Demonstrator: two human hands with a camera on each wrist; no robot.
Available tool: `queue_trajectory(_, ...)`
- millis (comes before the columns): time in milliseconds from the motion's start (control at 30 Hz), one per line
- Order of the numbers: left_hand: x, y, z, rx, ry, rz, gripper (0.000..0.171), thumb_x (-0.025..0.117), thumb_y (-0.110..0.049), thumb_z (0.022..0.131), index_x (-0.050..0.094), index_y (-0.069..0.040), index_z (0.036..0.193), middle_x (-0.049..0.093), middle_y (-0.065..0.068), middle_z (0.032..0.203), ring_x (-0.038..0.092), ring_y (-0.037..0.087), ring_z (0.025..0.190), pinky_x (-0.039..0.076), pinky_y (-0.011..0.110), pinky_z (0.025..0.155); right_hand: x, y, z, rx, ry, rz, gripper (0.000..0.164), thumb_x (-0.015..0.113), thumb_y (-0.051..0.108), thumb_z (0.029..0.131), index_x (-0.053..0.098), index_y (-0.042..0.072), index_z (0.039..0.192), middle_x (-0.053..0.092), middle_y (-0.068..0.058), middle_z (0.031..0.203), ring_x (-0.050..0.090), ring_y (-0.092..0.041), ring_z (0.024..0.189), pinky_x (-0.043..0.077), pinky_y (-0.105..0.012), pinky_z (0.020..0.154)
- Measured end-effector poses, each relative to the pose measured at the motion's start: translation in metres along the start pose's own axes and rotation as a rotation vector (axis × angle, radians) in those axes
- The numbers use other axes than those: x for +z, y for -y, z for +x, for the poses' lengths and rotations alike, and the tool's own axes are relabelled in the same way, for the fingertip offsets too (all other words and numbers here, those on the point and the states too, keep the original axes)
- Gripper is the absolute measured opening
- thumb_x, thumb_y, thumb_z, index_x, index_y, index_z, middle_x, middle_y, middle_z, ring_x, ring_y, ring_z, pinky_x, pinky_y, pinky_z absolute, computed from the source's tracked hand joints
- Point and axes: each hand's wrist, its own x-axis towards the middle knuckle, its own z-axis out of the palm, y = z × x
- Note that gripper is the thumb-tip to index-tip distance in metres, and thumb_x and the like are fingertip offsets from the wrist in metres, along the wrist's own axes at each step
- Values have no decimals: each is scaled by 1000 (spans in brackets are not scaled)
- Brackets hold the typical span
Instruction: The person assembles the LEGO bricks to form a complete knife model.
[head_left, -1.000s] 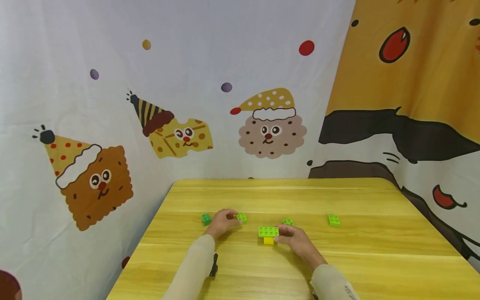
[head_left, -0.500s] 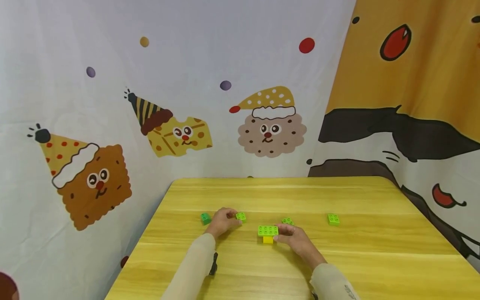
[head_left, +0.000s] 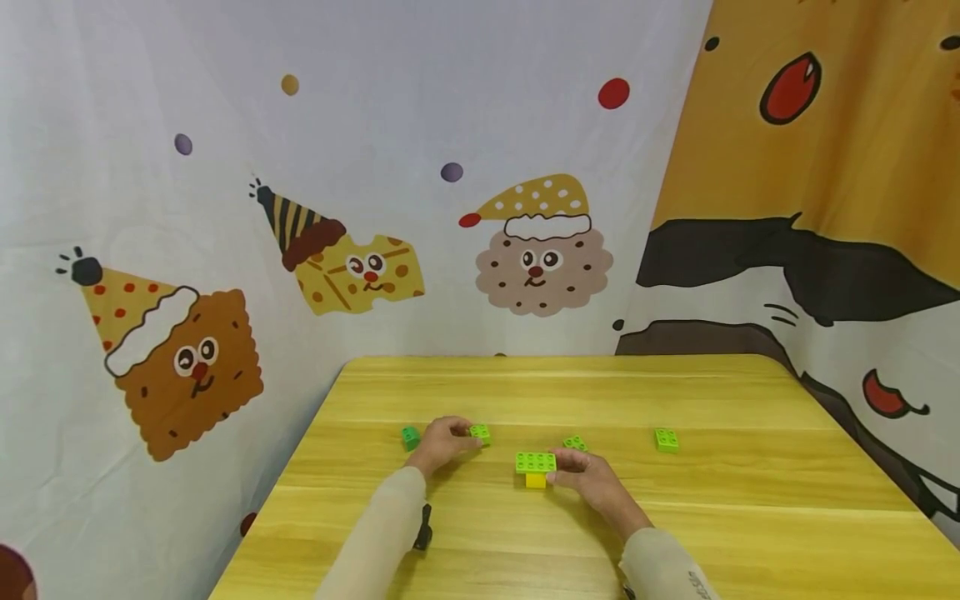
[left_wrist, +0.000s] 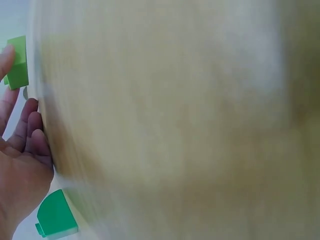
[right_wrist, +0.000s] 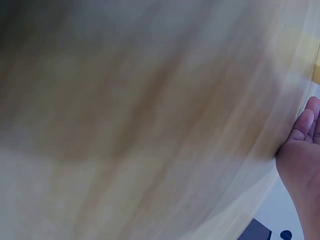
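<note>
Hardly anything shifts over the last second: both hands keep their places over the table (head_left: 750, 542), so the work appears to pause with the pieces unjoined. The left hand (head_left: 442, 443) pinches a small lime brick (head_left: 480, 434), nearer the table's left edge than its right; whether it is lifted I cannot tell. The right hand (head_left: 594, 482) holds the right end of a long lime brick (head_left: 535, 462) that sits atop a yellow block (head_left: 536, 481), farther from the left edge. A dark green block (head_left: 410, 437) stays closest to the left edge, a lime square (head_left: 666, 440) toward the right edge, another lime piece (head_left: 575, 442) just beyond the right hand.
</note>
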Motion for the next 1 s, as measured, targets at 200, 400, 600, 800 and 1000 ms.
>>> queue_trajectory(200,-1,-4,3,4,12,-19,39,80,-28,85,70,-6,116,65,6,113,59,24,105,49,45,91,0,0,0,12,-17,1,44,80,19,84,68,6,124,68,-4,112,61,-21,103,48,-44,92)
queue_trajectory(400,-2,-14,2,7,34,-45,35,80,-31,86,70,-10,111,65,5,113,59,24,108,48,45,92,-1,-3,2,4,-14,5,45,81,18,84,68,4,124,68,-5,112,61,-22,103,49,-42,90)
queue_trajectory(600,-2,-21,0,27,36,-78,35,79,-26,86,69,-7,113,66,3,108,60,23,103,50,43,89,-1,-3,2,2,-10,2,45,81,19,84,67,5,125,67,-6,113,61,-21,103,49,-42,90)
queue_trajectory(800,0,-26,1,21,46,-114,34,80,-24,86,68,-8,114,66,3,105,60,21,101,51,40,86,-1,0,-1,-9,-1,2,46,80,17,85,66,2,126,67,-8,114,61,-23,104,50,-41,90)
queue_trajectory(1000,4,-30,-2,30,65,-133,36,80,-25,86,68,-8,115,66,3,104,60,20,98,52,40,83,1,2,-1,11,-10,6,45,80,17,84,67,4,125,67,-6,114,61,-22,104,49,-42,91)
